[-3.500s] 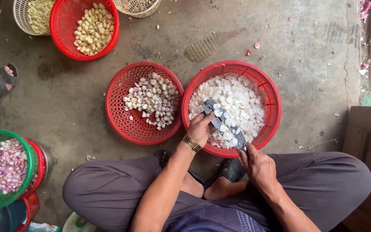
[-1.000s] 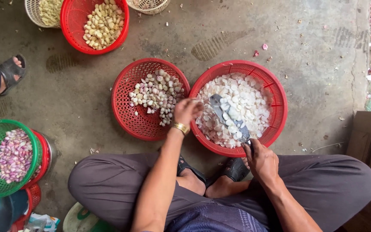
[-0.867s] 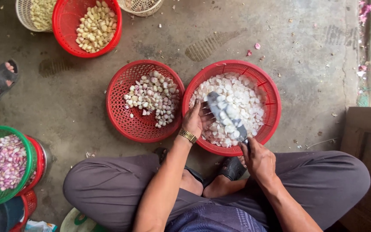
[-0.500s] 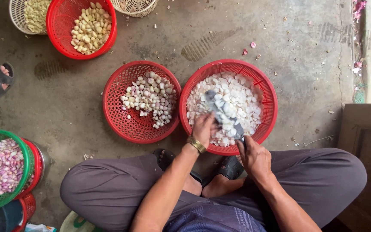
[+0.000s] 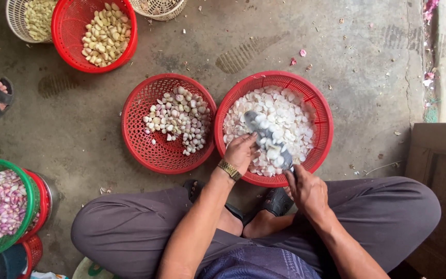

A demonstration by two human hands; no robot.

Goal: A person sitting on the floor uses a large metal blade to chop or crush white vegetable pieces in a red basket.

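Left hand (image 5: 241,151) now lower in red basket (image 5: 320,98), grip pinching peeled pieces (image 5: 280,111) beside knife (image 5: 267,138).

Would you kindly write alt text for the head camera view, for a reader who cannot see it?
Seen from above, a seated person's right hand holds a knife over a red basket of white cut pieces while the left hand reaches into it. A second red basket of pinkish unpeeled bulbs sits beside it on the concrete floor.
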